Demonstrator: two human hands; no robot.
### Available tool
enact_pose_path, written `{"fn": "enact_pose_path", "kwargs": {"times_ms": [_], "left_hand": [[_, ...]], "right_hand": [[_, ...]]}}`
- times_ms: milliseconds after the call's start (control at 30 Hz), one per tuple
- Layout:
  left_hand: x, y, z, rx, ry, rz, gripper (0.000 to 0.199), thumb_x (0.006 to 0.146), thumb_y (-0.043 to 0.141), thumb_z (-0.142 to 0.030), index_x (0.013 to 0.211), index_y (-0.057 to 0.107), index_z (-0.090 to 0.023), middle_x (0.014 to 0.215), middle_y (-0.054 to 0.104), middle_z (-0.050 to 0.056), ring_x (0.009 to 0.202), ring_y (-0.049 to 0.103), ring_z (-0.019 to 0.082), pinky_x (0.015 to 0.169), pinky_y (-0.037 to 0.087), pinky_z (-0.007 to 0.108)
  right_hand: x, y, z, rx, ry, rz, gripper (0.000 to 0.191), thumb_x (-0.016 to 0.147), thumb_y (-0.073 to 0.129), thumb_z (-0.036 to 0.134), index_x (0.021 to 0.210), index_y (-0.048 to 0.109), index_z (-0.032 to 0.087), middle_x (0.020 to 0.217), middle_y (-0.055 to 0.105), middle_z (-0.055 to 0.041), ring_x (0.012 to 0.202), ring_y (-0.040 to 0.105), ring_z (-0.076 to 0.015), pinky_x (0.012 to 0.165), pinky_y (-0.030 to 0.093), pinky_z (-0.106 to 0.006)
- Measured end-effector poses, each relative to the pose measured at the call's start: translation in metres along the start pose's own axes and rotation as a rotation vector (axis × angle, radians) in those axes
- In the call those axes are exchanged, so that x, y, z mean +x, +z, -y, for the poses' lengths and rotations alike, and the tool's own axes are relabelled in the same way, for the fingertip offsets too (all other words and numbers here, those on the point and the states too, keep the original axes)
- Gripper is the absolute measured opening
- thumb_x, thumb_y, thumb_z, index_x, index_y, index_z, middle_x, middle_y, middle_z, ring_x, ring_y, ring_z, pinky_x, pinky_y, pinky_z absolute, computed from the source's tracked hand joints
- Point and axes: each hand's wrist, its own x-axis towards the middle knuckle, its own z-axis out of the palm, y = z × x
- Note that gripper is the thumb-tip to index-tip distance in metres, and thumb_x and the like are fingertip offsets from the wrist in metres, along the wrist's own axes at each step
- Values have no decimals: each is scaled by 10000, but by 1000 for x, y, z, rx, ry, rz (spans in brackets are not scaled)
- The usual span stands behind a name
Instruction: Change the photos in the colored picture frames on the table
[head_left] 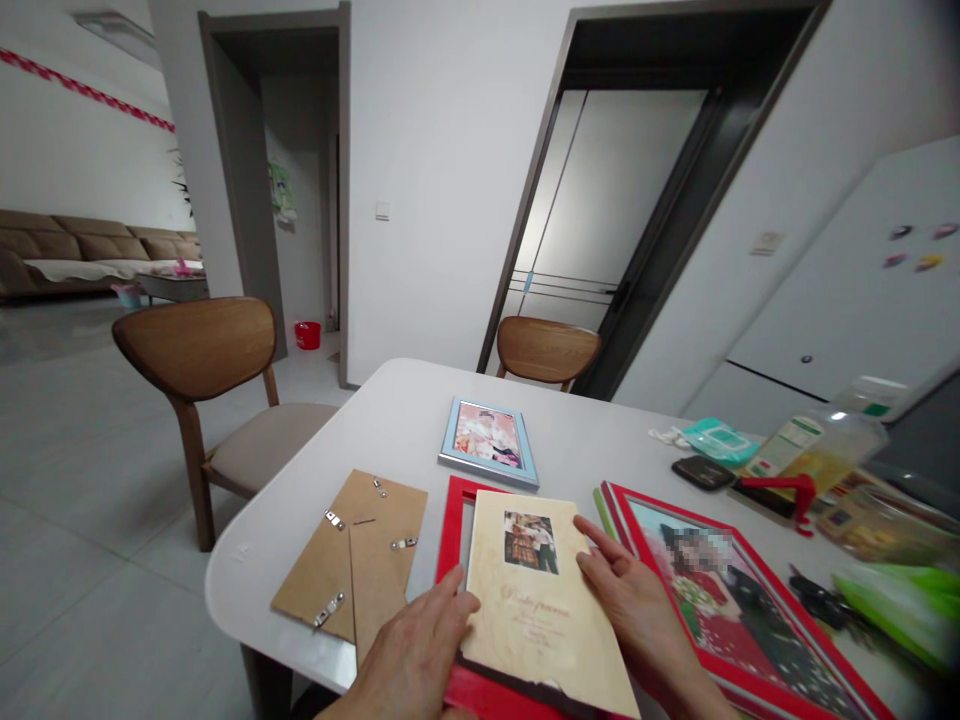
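A cream paper insert [536,620], with a small printed photo and lettering, lies tilted over a red picture frame [453,525]. My right hand [637,610] grips the insert's right edge between thumb and fingers. At its left edge my left hand [424,645] has its fingertips closed on the paper, just over the frame's side. To the left lies a brown backing board [315,570] with metal clips, beside or overlapping another brown piece. Right of my hands, a red-framed picture [739,610] rests on other frames. The insert and my hands hide part of the empty-looking red frame.
Farther back on the white table [390,420] lies a light-blue framed photo [489,440]. A wipes pack [720,441], a black flat object [703,473], a large bottle [821,445] and a green bag [900,605] crowd the right side. Wooden chairs [199,345] stand around.
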Motion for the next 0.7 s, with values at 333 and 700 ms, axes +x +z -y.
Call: {"fn": "enact_pose_path", "kwargs": {"times_ms": [333, 700], "left_hand": [[-2, -3, 2, 53, 32, 14, 634, 602, 660, -220, 1167, 381, -143, 1284, 337, 167, 1158, 343, 256, 943, 320, 356], [4, -17, -14, 133, -77, 140, 561, 572, 707, -210, 1078, 469, -163, 1290, 345, 119, 1142, 366, 239, 934, 335, 335]], "right_hand": [[-4, 7, -1, -61, 54, 48, 628, 696, 487, 271, 1275, 273, 156, 800, 666, -71, 567, 617, -174, 486, 465, -270], [9, 16, -7, -1067, -438, -115, 444, 732, 400, 293, 1119, 501, 99, 1055, 580, -131, 935, 539, -237, 812, 393, -342]]}}
